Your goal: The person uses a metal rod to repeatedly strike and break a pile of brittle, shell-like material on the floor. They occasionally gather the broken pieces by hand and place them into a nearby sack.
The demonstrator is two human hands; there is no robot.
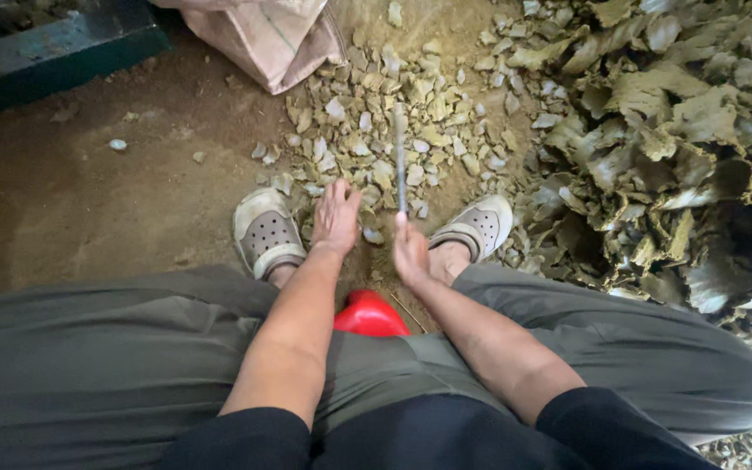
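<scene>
Grey-green trousered knees (pixel 132 348) nearest | right hand (pixel 410 251) clenched around thin grey metal blade (pixel 399 157), pointing 12 o'clock | left hand (pixel 336 216) flat, fingers spread on pale chopped chunks (pixel 376 130) | risk: blade likely nicks left fingers, just beside.

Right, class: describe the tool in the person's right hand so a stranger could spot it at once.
Find the dirt floor between the two pale clogs. There the right hand grips a thin metal blade pointing away over small chopped pieces. It alone is long, straight and grey.
</scene>
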